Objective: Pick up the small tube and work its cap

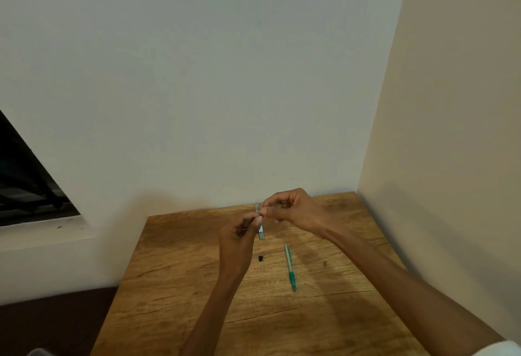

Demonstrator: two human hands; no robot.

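I hold both hands up over the far part of the brown wood-grain table [197, 285], fingertips meeting. My left hand [239, 240] and my right hand [293, 211] each have thumb and forefinger curled in and pressed together on something very small between them; it is too tiny and too hidden by my fingers to name. Just behind my fingertips a thin clear plastic strip with a grey edge [261, 233] shows, running from above my knuckles down toward the table; I cannot tell whether I am holding it or whether it lies on the wood.

The green and clear plastic pen barrel [290, 268] lies alone on the table, nearer me and to the right, apart from both hands. A small black cap-like piece [260, 258] sits just beside my left wrist, and a tiny grey piece [324, 263] lies further right.

To do this fiddly bit well, I judge I should keep my wrists steady, pinch lightly, and work low over the table so a dropped part stays close.
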